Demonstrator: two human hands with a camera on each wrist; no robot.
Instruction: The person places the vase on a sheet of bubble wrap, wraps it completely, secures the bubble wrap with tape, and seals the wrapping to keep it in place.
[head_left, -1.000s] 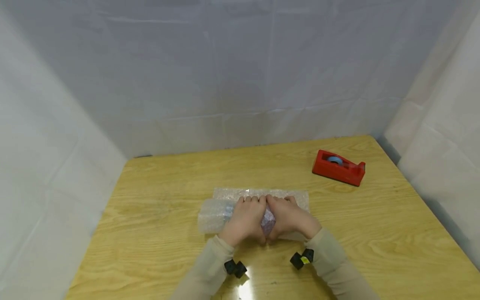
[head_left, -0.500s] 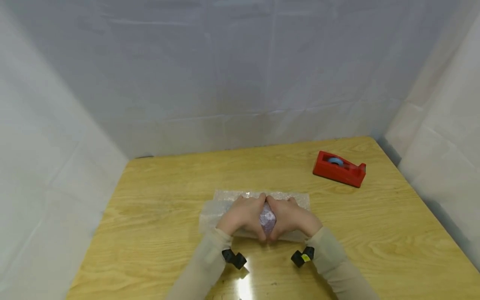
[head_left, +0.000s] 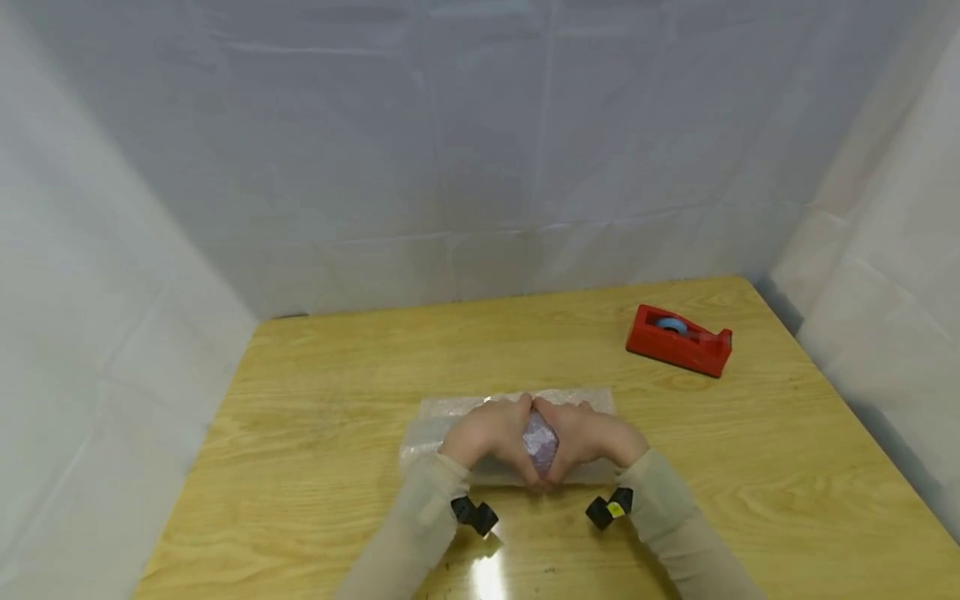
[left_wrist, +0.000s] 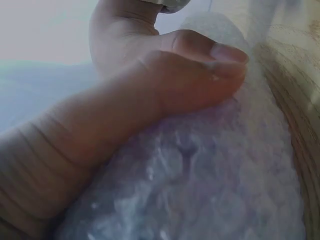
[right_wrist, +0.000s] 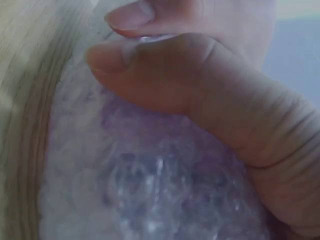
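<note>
A purple object (head_left: pixel 540 444) inside clear bubble wrap (head_left: pixel 427 433) lies near the front middle of the table, between both hands. My left hand (head_left: pixel 491 433) grips the wrapped bundle from the left, and my right hand (head_left: pixel 587 433) grips it from the right. The thumbs and the index fingers meet around the purple part. In the left wrist view the left thumb (left_wrist: pixel 150 95) presses along the wrapped surface (left_wrist: pixel 200 180); in the right wrist view the right thumb (right_wrist: pixel 165 72) lies across the wrap (right_wrist: pixel 150 185). Most other fingers are hidden behind the bundle.
A red tape dispenser (head_left: pixel 678 342) with a blue-cored roll stands at the back right of the wooden table (head_left: pixel 337 358). Pale sheets (head_left: pixel 480 167) hang behind the table and at both sides. Small black devices (head_left: pixel 474 516) are worn at both wrists.
The bundle has turned a little under the hands, and its left end is flatter and more covered. The left fingers have moved from over the top to behind the bundle.
</note>
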